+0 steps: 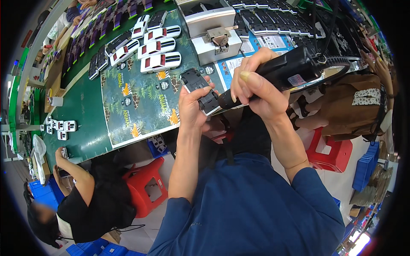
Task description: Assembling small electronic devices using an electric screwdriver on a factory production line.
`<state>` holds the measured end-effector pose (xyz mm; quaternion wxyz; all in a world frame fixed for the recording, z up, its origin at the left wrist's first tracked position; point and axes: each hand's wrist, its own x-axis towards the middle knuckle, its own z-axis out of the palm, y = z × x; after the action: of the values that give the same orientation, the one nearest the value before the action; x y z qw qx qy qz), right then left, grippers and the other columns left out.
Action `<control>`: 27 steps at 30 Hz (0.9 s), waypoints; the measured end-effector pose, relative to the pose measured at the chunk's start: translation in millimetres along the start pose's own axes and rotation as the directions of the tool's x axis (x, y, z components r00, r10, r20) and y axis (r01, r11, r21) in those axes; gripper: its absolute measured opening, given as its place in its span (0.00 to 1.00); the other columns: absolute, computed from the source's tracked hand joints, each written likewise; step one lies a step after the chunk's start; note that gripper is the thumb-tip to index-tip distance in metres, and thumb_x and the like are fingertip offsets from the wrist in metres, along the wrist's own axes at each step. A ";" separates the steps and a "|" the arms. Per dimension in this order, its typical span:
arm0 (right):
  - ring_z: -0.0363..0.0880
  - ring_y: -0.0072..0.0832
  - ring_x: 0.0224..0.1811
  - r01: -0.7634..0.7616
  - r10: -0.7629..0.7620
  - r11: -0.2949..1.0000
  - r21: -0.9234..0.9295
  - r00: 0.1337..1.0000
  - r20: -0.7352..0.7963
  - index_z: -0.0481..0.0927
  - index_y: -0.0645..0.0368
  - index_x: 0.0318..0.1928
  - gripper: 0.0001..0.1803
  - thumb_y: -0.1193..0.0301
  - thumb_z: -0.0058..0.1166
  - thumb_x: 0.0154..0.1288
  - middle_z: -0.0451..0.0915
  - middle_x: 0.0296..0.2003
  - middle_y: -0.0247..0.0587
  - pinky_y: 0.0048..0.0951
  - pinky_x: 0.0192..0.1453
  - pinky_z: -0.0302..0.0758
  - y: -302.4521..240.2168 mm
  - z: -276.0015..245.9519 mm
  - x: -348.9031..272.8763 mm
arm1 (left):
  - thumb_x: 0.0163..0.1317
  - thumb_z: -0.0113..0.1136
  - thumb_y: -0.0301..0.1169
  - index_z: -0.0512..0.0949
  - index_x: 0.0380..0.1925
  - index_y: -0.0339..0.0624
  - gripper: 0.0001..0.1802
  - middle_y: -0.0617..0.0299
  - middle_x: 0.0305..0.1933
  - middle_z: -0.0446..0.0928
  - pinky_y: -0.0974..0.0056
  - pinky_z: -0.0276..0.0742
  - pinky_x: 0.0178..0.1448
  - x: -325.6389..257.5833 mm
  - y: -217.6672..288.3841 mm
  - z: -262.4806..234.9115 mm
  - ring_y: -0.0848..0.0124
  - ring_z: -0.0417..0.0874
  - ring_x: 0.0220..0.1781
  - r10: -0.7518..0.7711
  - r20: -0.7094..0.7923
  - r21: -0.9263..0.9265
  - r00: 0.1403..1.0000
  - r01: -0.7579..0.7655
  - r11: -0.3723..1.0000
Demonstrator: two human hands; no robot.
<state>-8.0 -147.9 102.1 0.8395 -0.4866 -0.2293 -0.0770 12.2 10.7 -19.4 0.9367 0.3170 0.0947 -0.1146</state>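
At the front edge of the green tabletop [92, 128], I work with both hands raised. My left grip [193, 106] is closed around a toy car [193, 80], its dark underside turned toward me and its white body facing away; the thumb lies across the underside, with fingertips visible at the far side. My right grip [265, 91] is wrapped around a black power screwdriver [292, 68], which slants from upper right to lower left. The tool's narrow nose meets the lower part of the underside; whether the bit sits in a screw I cannot tell. A cable loops from the rear of the tool.

Beyond my left grip, upright white cars [160, 62] with red and black details stand close together on an animal-patterned sheet [145, 100]. Dark upturned cars [117, 43] lie beside them. Straight ahead stands a silver metal fixture [215, 45], with a blue printed sheet [226, 72] at its right. Farther right, more upturned cars [273, 21] lie in rows. Toward the left end, a small group of white cars [64, 126] rests near a co-worker's arm [79, 170]. Red stools [147, 187] stand on the floor at either side of me.
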 end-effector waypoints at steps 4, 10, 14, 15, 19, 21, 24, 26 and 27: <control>0.67 0.24 0.15 -0.051 0.055 0.988 -0.143 0.998 0.023 0.69 0.62 0.36 0.08 0.74 0.56 0.65 0.68 0.19 0.39 0.29 0.23 0.72 6.1 0.1 -3.9 | 0.52 0.58 0.11 0.67 0.56 0.37 0.29 0.50 0.49 0.78 0.54 0.87 0.42 -1.0 -0.3 2.1 0.61 0.84 0.44 0.001 -0.002 0.005 1.000 -0.001 1.000; 0.66 0.21 0.15 -0.056 0.063 0.989 -0.138 0.997 0.049 0.67 0.60 0.31 0.12 0.76 0.59 0.63 0.69 0.18 0.38 0.27 0.23 0.72 17.8 2.2 -2.5 | 0.55 0.55 0.12 0.67 0.55 0.37 0.26 0.49 0.48 0.78 0.54 0.87 0.41 2.9 -0.7 -6.0 0.59 0.84 0.43 -0.084 -0.032 -0.052 0.996 0.082 0.995; 0.66 0.21 0.15 -0.026 0.033 0.997 -0.074 0.995 0.096 0.67 0.60 0.31 0.13 0.75 0.61 0.63 0.69 0.17 0.37 0.26 0.24 0.72 23.8 0.1 -0.6 | 0.57 0.54 0.13 0.68 0.55 0.37 0.25 0.50 0.47 0.78 0.54 0.86 0.40 0.2 1.0 -1.7 0.59 0.83 0.43 -0.089 -0.030 -0.100 0.996 0.085 0.991; 0.66 0.20 0.15 -0.007 0.017 0.996 -0.088 0.994 0.112 0.67 0.59 0.30 0.14 0.75 0.62 0.62 0.69 0.17 0.37 0.26 0.24 0.72 24.3 -0.1 0.2 | 0.57 0.55 0.13 0.68 0.55 0.38 0.25 0.50 0.47 0.77 0.54 0.86 0.40 1.2 0.4 -2.2 0.60 0.83 0.43 -0.124 -0.076 -0.126 0.989 0.114 0.986; 0.66 0.20 0.15 0.006 0.016 0.985 -0.174 0.992 0.122 0.67 0.59 0.30 0.15 0.74 0.63 0.62 0.70 0.17 0.37 0.26 0.24 0.72 23.9 -0.2 0.3 | 0.57 0.55 0.14 0.68 0.56 0.38 0.25 0.51 0.47 0.77 0.54 0.86 0.40 2.2 0.5 1.8 0.61 0.83 0.42 -0.159 -0.110 -0.196 0.981 0.136 0.971; 0.66 0.20 0.15 -0.003 0.015 0.992 -0.129 0.996 0.089 0.67 0.59 0.30 0.15 0.75 0.64 0.61 0.70 0.17 0.37 0.26 0.24 0.72 24.4 0.3 0.1 | 0.57 0.55 0.14 0.68 0.56 0.39 0.25 0.52 0.48 0.77 0.55 0.86 0.40 1.3 1.0 2.7 0.61 0.83 0.42 -0.165 -0.114 -0.192 0.980 0.141 0.971; 0.67 0.20 0.15 -0.003 0.005 0.999 -0.049 0.999 0.044 0.67 0.59 0.30 0.15 0.75 0.64 0.61 0.70 0.17 0.37 0.26 0.24 0.72 22.7 4.6 -0.9 | 0.57 0.55 0.14 0.69 0.56 0.39 0.25 0.52 0.48 0.77 0.56 0.85 0.40 1.5 2.5 4.7 0.61 0.83 0.42 -0.147 -0.094 -0.159 0.985 0.131 0.979; 0.67 0.21 0.15 -0.015 0.018 0.997 -0.079 0.999 0.046 0.67 0.59 0.30 0.15 0.75 0.64 0.60 0.70 0.17 0.37 0.26 0.24 0.72 20.9 0.9 -2.3 | 0.57 0.55 0.14 0.69 0.56 0.38 0.24 0.52 0.48 0.77 0.56 0.85 0.40 2.0 4.2 7.6 0.61 0.83 0.42 -0.121 -0.061 -0.142 0.991 0.111 0.984; 0.67 0.21 0.15 -0.030 0.035 0.994 -0.107 0.998 0.048 0.67 0.59 0.30 0.15 0.75 0.64 0.60 0.70 0.18 0.37 0.27 0.24 0.72 20.5 -0.6 -3.4 | 0.58 0.55 0.15 0.69 0.55 0.38 0.24 0.52 0.47 0.78 0.57 0.85 0.40 1.3 4.6 8.7 0.62 0.83 0.42 -0.117 -0.061 -0.136 0.991 0.108 0.985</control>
<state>-3.6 -138.2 84.2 0.8076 -0.5360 -0.2378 -0.0632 15.6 8.7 -10.4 0.9438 0.2523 0.1522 -0.1498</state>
